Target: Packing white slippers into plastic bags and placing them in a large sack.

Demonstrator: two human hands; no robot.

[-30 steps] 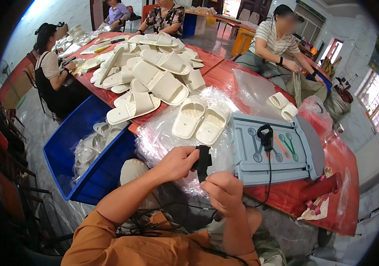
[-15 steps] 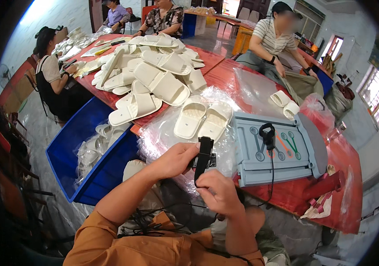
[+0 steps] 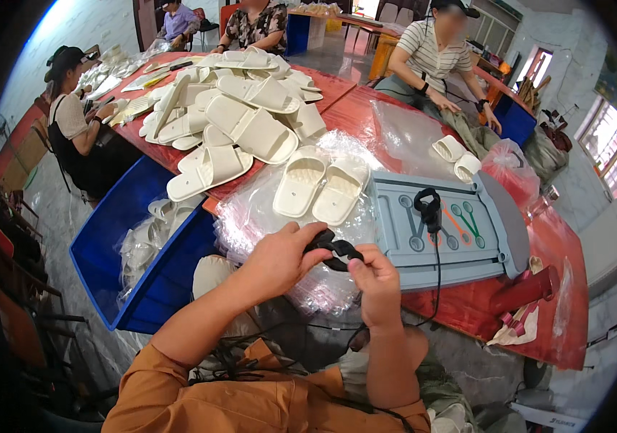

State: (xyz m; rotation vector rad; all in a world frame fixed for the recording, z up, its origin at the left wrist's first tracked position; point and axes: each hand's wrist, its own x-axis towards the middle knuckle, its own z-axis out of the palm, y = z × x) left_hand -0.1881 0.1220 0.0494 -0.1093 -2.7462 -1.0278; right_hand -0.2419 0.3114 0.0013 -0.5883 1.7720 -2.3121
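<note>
My left hand point(image 3: 285, 261) grips one side of a black strap point(image 3: 337, 261), which bends into a loop with a gap in its middle. On the other side my right hand point(image 3: 376, 285) pinches the strap's end between thumb and fingers. Just beyond my hands, a pair of cream slippers point(image 3: 301, 180) lies side by side on a stack of clear plastic bags point(image 3: 240, 224). To the right is a grey-blue plastic board point(image 3: 402, 268) with coloured shapes. A second black strap point(image 3: 429, 208) with a cable sits on it.
A heap of cream slippers point(image 3: 247, 119) covers the red table point(image 3: 337, 105). At left stands a blue bin point(image 3: 157, 285) holding bagged slippers. A dark red cylinder point(image 3: 528, 290) lies near the right edge. Several people sit around; one at right point(image 3: 434, 61) handles greenish cloth.
The strap, stretched upright before, now curves into a loop lying sideways between my hands. My right hand has risen and moved slightly right. The view has shifted a little.
</note>
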